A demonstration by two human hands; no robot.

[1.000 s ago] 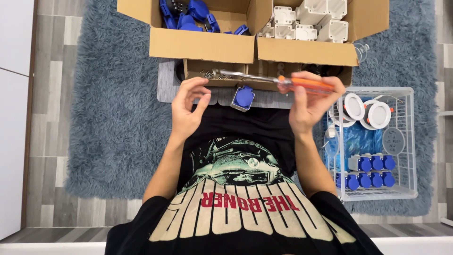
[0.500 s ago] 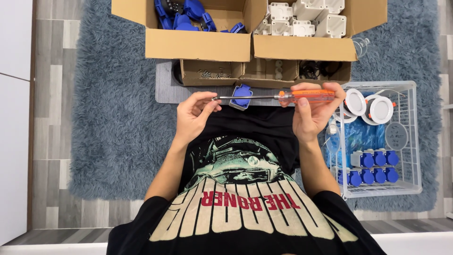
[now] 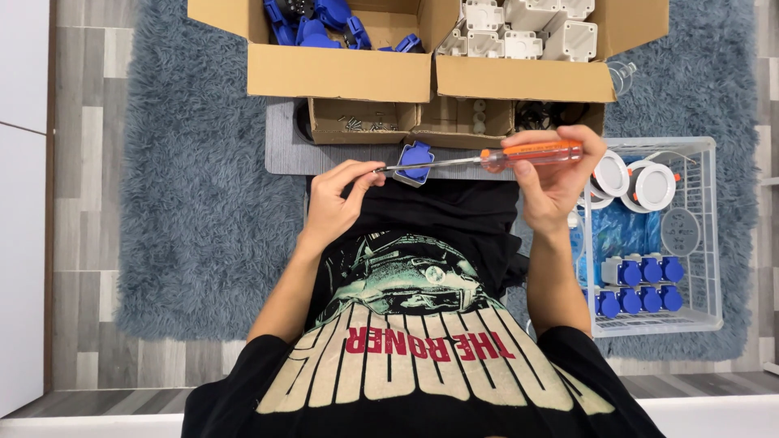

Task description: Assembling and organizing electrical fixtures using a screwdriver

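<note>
My right hand point(image 3: 552, 182) is wrapped around the orange handle of the screwdriver point(image 3: 519, 154), fingers curled shut on it, holding it level across my lap. My left hand point(image 3: 333, 203) pinches at the tip end of the metal shaft, thumb and fingertips closed there; whether a screw sits between them I cannot tell. Just behind the shaft lies a blue socket part point(image 3: 415, 161) at the near edge of the grey mat point(image 3: 284, 154). Beyond it, cardboard boxes point(image 3: 341, 77) hold blue and white housings. At the rug's right edge sits a white wire basket point(image 3: 706, 243) with blue plugs and white round fittings
</note>
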